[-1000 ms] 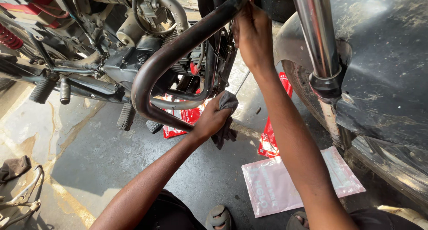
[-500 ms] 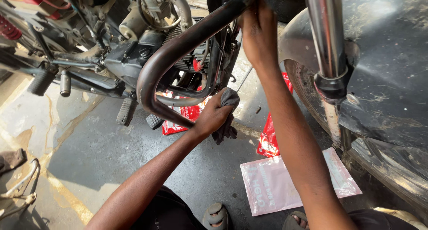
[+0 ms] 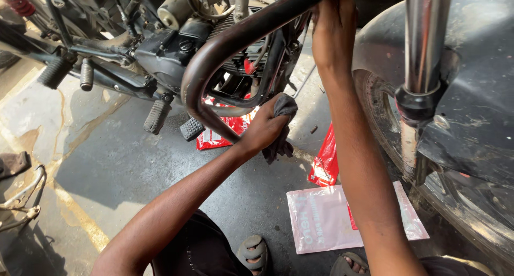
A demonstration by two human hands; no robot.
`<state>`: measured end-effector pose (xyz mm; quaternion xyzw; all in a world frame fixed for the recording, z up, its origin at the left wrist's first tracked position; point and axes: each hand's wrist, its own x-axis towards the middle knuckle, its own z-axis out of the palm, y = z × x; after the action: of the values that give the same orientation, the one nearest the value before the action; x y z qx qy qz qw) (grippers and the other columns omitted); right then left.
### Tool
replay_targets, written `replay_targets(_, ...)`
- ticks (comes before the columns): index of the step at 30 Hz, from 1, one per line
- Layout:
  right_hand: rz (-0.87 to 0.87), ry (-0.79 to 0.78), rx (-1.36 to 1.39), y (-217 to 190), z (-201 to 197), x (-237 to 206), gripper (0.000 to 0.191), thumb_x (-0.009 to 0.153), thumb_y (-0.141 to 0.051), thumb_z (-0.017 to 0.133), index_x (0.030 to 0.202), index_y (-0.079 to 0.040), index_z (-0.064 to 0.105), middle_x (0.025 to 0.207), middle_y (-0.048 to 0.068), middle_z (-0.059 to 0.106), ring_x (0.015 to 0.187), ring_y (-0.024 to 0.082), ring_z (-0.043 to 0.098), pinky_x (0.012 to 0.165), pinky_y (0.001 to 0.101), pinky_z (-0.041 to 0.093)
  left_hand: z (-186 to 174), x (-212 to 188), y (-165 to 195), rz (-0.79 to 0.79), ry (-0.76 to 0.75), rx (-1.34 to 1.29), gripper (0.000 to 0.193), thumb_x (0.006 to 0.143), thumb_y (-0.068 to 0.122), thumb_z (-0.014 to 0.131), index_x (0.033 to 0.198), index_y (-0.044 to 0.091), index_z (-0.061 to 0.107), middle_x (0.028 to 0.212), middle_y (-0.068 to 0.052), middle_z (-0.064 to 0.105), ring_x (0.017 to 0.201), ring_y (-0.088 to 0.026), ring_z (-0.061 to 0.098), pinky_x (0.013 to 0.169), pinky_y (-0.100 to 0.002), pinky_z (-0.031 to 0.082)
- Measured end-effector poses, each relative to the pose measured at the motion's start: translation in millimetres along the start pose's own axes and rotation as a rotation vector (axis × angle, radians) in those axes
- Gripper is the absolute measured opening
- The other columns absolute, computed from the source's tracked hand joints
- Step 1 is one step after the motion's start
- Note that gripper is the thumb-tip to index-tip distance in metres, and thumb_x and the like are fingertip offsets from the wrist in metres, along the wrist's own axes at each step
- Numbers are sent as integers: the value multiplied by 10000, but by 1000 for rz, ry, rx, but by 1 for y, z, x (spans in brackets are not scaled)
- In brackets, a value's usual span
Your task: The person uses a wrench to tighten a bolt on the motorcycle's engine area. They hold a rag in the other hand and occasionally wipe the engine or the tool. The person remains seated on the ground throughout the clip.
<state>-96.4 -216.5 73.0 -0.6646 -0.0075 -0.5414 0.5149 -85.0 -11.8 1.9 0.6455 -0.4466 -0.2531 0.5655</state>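
Cloth (image 3: 278,127) in left hand (image 3: 262,130) — against crash bar (image 3: 225,46)

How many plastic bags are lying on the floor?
3: a red bag under the engine, a red bag beside the front wheel, a pale pink bag near the feet. Others may be hidden.

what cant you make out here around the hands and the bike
Head view only:
- Right hand: fingertips hidden behind the crash bar at the top edge; grip unclear.
- Dark cloth in the left hand: what it wipes is hidden by the hand.
- Front wheel: mostly covered by the mudguard and right forearm.
- Motorcycle's upper half: cut off by the top edge.
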Motion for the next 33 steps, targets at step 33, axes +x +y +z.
replay_targets(33, -202, -172, -139, -21, -29, -15, 302, 1206, -330, 422, 1260, -77, 579, 914, 22, 637, 748, 100, 611, 665, 254, 518, 13, 16, 28, 566, 239, 705, 619, 822, -30, 586, 1389, 13, 339, 1185, -312, 597, 1105, -463, 627, 859, -529, 525)
